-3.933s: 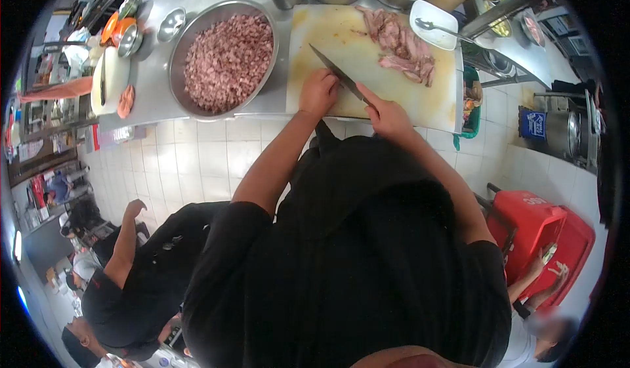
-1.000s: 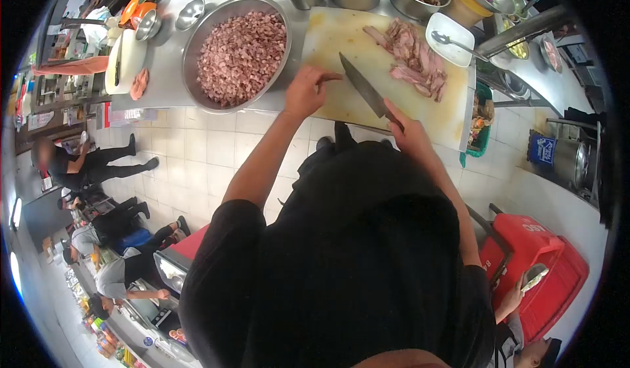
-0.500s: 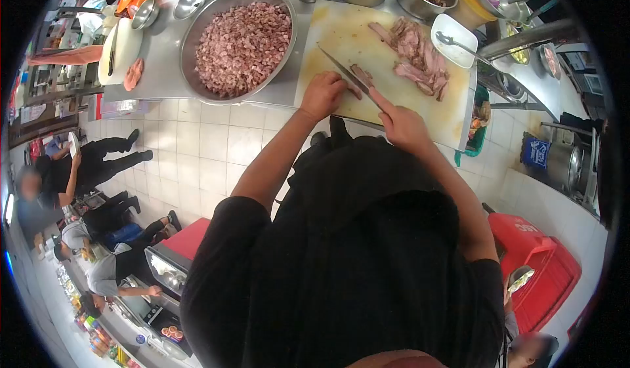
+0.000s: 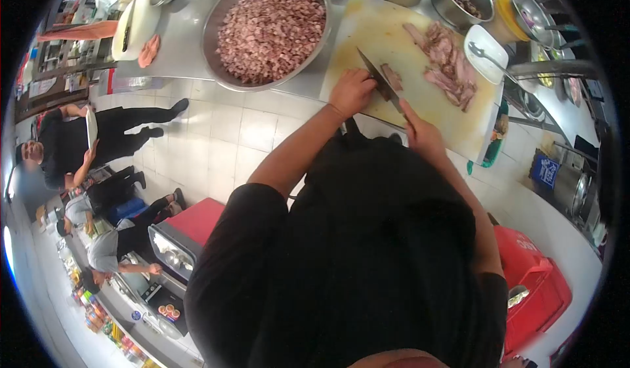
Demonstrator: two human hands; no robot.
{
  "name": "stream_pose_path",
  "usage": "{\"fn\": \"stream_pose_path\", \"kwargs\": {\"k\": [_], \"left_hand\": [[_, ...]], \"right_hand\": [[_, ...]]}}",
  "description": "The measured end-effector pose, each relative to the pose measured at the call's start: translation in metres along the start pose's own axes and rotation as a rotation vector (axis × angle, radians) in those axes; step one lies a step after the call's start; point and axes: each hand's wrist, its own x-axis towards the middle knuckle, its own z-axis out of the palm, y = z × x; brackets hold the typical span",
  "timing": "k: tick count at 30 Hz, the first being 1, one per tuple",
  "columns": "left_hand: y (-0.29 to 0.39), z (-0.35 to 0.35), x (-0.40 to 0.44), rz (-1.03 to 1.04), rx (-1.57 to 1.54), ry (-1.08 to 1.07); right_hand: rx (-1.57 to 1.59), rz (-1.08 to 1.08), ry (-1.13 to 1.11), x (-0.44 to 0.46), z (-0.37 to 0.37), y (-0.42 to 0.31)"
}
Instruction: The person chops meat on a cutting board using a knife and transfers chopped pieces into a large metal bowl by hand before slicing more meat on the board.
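Note:
My right hand (image 4: pixel 425 134) is wrapped round the handle of a kitchen knife (image 4: pixel 380 81), its blade slanting up and left across the cutting board (image 4: pixel 357 23). My left hand (image 4: pixel 351 92) is at the board's near edge, fingers curled beside the blade, holding down a strip of cooked meat mostly hidden by fingers and knife. Just right of the blade lies a small piece of meat (image 4: pixel 392 76). Farther right on the board is a heap of cooked meat pieces (image 4: pixel 449 66). A large steel bowl (image 4: pixel 215 66) full of diced meat stands to the left.
Behind the board are steel pots (image 4: pixel 438 15) of food. A white dish (image 4: pixel 495 45) with a spoon sits at its right. Left are a white board (image 4: pixel 146 20) with another knife and a sausage-like piece (image 4: pixel 149 50). Co-workers stand left; a red bin (image 4: pixel 535 283) is behind right.
The view has shifted, so the table appears farther right. The knife now stands steeper, and the small meat piece lies right of its blade. A person at left appears nearer, holding a white tray-like object.

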Motion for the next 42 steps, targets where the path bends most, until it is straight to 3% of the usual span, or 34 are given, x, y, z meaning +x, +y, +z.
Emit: {"fn": "stream_pose_path", "kwargs": {"k": [4,10,13,16,22,32,35,42], "left_hand": [[0.006,-0.004,-0.002,-0.033,-0.01,0.009],[0.007,-0.003,-0.002,-0.026,0.053,0.006],[0.005,-0.004,-0.002,0.009,0.064,0.042],[0.007,-0.004,-0.004,-0.011,0.042,0.022],[0.007,-0.007,0.009,-0.047,0.01,-0.031],[0.001,-0.002,0.027,0.024,-0.017,-0.111],[0.004,-0.011,0.039,0.165,-0.049,-0.107],[-0.001,-0.01,0.058,0.242,-0.041,-0.331]], "right_hand": [[0.079,-0.083,0.136,0.008,-0.006,-0.007],[-0.073,-0.042,-0.025,-0.018,-0.032,-0.008],[-0.042,-0.092,-0.003,-0.018,-0.027,-0.006],[-0.035,0.052,-0.045,0.002,0.004,-0.001],[0.23,-0.059,0.142,0.007,-0.002,-0.003],[0.393,0.124,0.311,-0.019,-0.031,-0.003],[0.412,0.152,0.343,-0.031,-0.022,0.015],[0.442,0.083,0.446,-0.059,-0.003,0.032]]}}
